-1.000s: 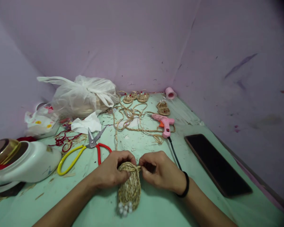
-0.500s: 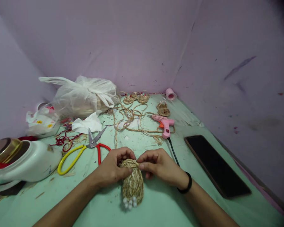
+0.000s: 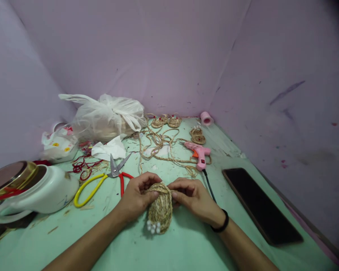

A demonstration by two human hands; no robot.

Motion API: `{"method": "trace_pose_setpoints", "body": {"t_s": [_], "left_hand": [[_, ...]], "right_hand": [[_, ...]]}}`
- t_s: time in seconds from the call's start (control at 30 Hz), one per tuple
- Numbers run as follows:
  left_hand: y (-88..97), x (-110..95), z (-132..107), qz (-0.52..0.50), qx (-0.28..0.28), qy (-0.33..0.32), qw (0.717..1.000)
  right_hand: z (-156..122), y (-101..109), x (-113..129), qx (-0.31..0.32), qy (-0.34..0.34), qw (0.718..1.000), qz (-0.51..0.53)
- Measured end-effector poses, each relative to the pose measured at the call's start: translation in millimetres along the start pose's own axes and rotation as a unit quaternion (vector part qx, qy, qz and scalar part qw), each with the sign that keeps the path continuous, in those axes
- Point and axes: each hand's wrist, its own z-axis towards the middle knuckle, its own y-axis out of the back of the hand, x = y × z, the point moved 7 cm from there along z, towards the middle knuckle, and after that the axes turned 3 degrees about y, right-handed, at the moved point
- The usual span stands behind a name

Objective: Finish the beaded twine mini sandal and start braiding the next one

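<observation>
A small woven straw sandal [image 3: 159, 210] with white beads at its near end lies on the green table [image 3: 186, 248]. My left hand [image 3: 137, 196] grips its far end from the left, thumb and fingers curled over the straw strap. My right hand [image 3: 190, 196] pinches the same end from the right, fingers pressed against the weave. A black band circles my right wrist.
Scissors [image 3: 107, 177] with yellow and red handles lie left of the hands. A pink glue gun [image 3: 199, 153] with a black cord, loose straw rope [image 3: 158, 145] and other small sandals [image 3: 169, 121] sit behind. A dark phone [image 3: 261, 205] lies right; a white pot [image 3: 34, 188] and plastic bag [image 3: 107, 116] left.
Both hands and the sandal have shifted slightly farther from me on the table. The right fingers have moved in closer over the sandal's far end.
</observation>
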Motion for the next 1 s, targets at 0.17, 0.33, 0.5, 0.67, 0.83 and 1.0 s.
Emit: {"method": "trace_pose_setpoints", "body": {"t_s": [0.17,0.33,0.5,0.67,0.83,1.0], "left_hand": [[3.0,2,0,0.017,-0.029,0.008,0.999],[4.8,2,0,0.017,-0.045,0.017,0.999],[1.2,2,0,0.023,-0.039,0.011,0.999],[-3.2,4,-1,-0.005,-0.030,0.001,1.000],[-2.4,6,0,-0.035,-0.031,0.017,0.999],[-0.9,6,1,-0.006,-0.047,0.021,0.999]], "right_hand": [[-4,1,12,0.001,0.127,0.977,-0.168],[-10,-2,28,-0.030,0.241,0.915,-0.321],[-14,-8,38,-0.049,0.281,0.879,-0.381],[-12,-8,34,-0.073,0.237,0.892,-0.377],[-8,-3,20,-0.095,0.155,0.928,-0.326],[-15,-9,28,-0.069,0.248,0.912,-0.318]]}}
